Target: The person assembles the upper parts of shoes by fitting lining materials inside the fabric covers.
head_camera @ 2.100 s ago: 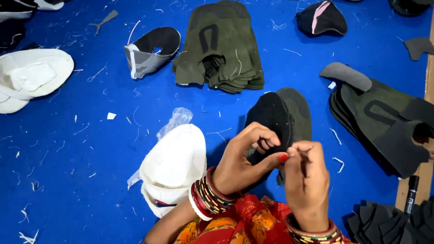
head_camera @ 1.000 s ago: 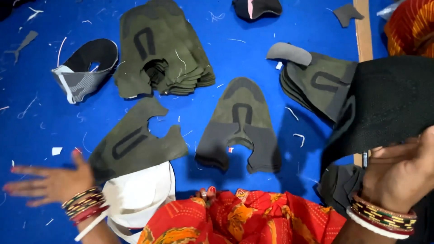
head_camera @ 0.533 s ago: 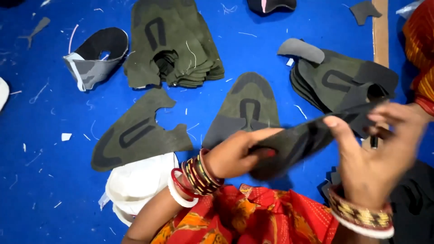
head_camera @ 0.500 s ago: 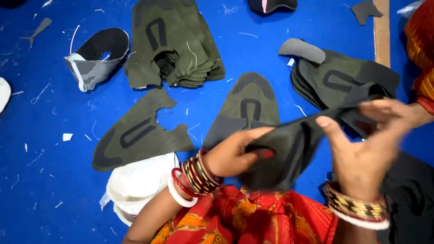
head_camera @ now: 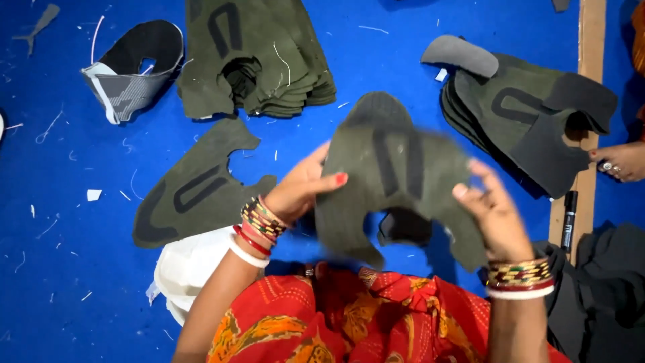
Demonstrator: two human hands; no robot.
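Note:
Both my hands hold up one olive-green fabric shoe-upper piece (head_camera: pixel 396 181) above the blue table, spread flat toward me. My left hand (head_camera: pixel 302 185) grips its left edge and my right hand (head_camera: pixel 494 218) pinches its right edge. Under it lies another dark upper piece (head_camera: pixel 376 107), mostly hidden. A single olive upper piece (head_camera: pixel 195 185) lies flat to the left of my left hand.
A stack of olive pieces (head_camera: pixel 255 57) sits at the top centre, another stack (head_camera: pixel 531 114) at the right. A grey and black shoe shell (head_camera: pixel 131 70) lies top left, white fabric (head_camera: pixel 191 269) by my left arm. Another person's hand (head_camera: pixel 621 161) and a black marker (head_camera: pixel 568 218) are at the right.
My right hand brought a dark piece in from the right, my left hand came over from the table to join it, and together they turned and spread it open.

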